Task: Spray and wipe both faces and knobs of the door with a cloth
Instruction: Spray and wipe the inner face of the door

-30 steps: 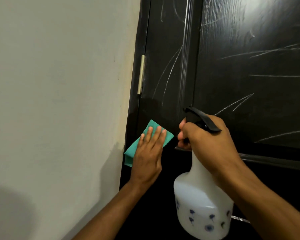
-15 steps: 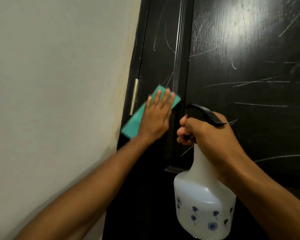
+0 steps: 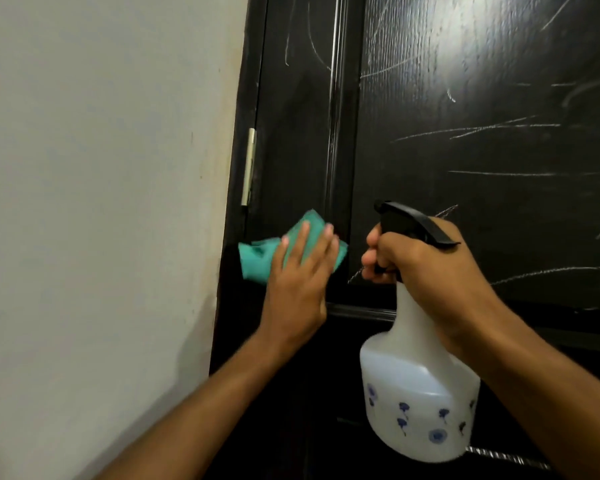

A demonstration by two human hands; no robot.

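Left hand (image 3: 300, 271), fingers flat on the green cloth (image 3: 257, 252), has swept back down the door (image 3: 465, 133) at centre frame, chalky streaks remaining, while right hand (image 3: 426, 268) grips the spray bottle (image 3: 416, 393).

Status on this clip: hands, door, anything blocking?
Left hand flat, pressing green cloth on dark wooden door below hinge. Right hand grips white spray bottle. Chalky streaks remain; nothing blocking.
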